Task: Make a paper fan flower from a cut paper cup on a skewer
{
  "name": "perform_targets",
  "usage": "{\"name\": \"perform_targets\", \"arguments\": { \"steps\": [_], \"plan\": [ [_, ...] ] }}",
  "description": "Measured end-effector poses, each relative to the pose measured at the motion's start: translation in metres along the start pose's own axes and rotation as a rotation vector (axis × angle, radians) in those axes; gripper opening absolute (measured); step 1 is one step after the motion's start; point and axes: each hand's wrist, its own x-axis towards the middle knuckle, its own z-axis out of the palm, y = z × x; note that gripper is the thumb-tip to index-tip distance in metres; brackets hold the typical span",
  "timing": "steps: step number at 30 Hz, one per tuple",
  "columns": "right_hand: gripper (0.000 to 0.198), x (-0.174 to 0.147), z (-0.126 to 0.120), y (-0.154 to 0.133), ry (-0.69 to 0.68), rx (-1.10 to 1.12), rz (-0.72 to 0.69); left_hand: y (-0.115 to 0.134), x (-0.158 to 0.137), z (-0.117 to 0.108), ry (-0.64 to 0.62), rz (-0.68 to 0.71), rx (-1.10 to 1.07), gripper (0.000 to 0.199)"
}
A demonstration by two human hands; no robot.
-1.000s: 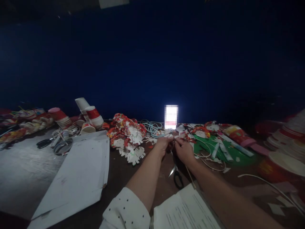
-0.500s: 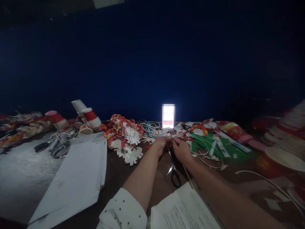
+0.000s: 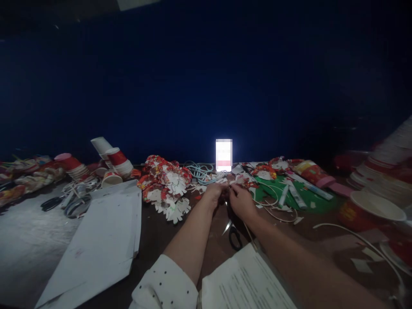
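Observation:
My left hand [image 3: 216, 195] and my right hand [image 3: 241, 201] meet over the middle of the table, fingers pinched close together. Whatever lies between the fingertips is too small and dark to make out. A thin pale strand [image 3: 248, 233] runs down from under my right wrist towards a printed sheet [image 3: 244, 281]. Just below the hands lies a pair of scissors [image 3: 236, 238] with black handles, its blades partly hidden. Behind the hands stands a bright, blurred-out screen [image 3: 224, 154]. Light blue cord [image 3: 200, 172] is coiled beside it.
Red and white paper cut-outs [image 3: 172, 184] are heaped left of my hands. Large white boards [image 3: 96, 244] lie farther left, near stacked paper cups [image 3: 117, 161]. On the right are a green sheet [image 3: 309, 197] with tubes [image 3: 296, 195], white cord [image 3: 363, 235] and a paper bucket [image 3: 376, 206].
The view has shifted slightly, so most things sit a little farther left. My hands stay together, with the right fingers curled in a bit more.

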Motion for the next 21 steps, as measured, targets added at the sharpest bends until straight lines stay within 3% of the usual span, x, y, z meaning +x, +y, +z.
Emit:
{"name": "perform_targets", "arguments": {
  "steps": [4,13,21],
  "plan": [
    [0.027,0.0011,-0.0009,-0.0013,0.009,0.05,0.008,0.0003,0.0014,-0.001,-0.013,-0.03,0.0,0.031],
    [0.03,-0.0004,-0.006,-0.0078,-0.051,0.417,0.143,-0.0004,0.0026,-0.0038,-0.026,-0.031,-0.051,0.03],
    [0.035,0.0048,-0.0085,-0.0025,-0.011,0.311,0.095,0.0046,0.0008,-0.0049,-0.004,-0.061,-0.114,0.019]
  ]
}}
